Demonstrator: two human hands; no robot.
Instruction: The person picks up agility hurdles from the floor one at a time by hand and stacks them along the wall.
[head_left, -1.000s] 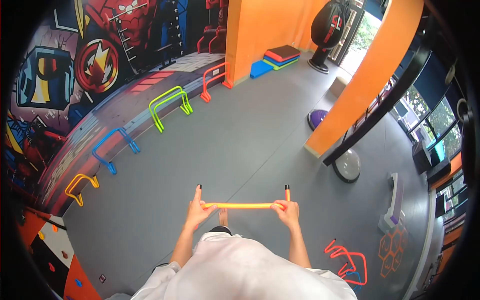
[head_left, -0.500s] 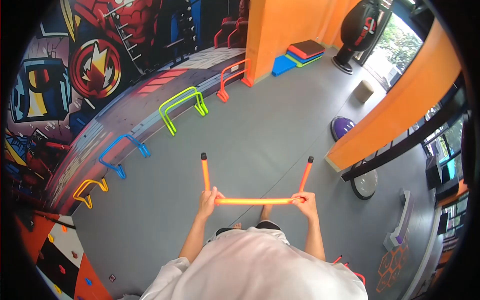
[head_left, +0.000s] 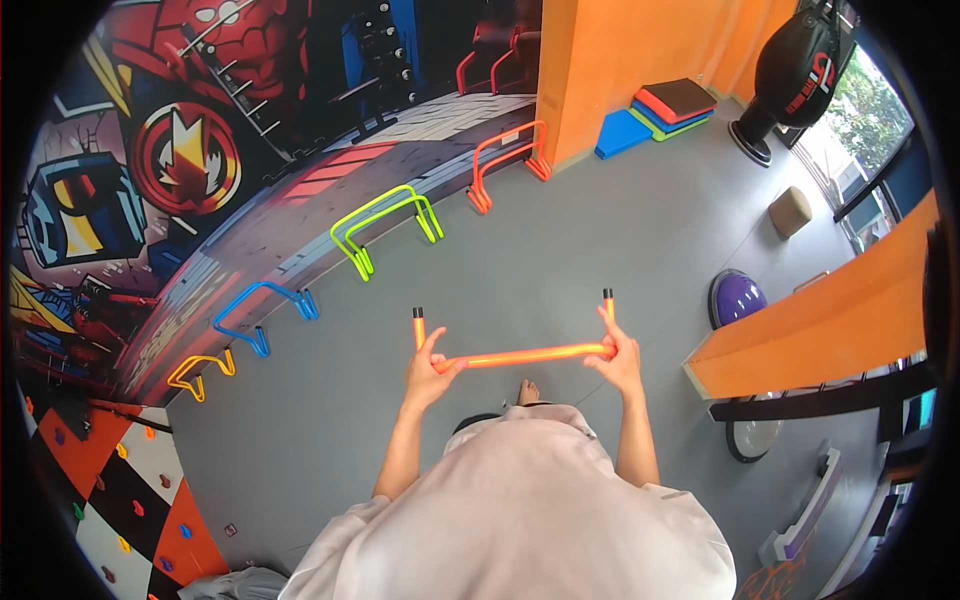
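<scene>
An orange training hurdle [head_left: 530,356], a U-shaped tube with black end caps, is held out in front of my body. Its crossbar lies between my hands, and the two legs point away from me. My left hand [head_left: 428,375] grips the left corner, with thumb and fingers around the tube and the index finger raised. At the right corner my right hand [head_left: 622,365] holds the tube, some fingers stretched along the leg. A bare foot [head_left: 528,392] shows on the floor below the bar.
Along the mural wall stand a yellow hurdle [head_left: 200,360], a blue hurdle [head_left: 240,301], a green hurdle [head_left: 372,206] and a red hurdle [head_left: 510,139]. Stacked step boards [head_left: 675,105], a punching bag [head_left: 797,70], a purple balance dome [head_left: 740,296] and an orange pillar [head_left: 820,325] are further right.
My hands and the hurdle sit higher in view, and the legs look shorter. Some fingers have lifted off the tube. The head view has turned, shifting the room's objects rightward.
</scene>
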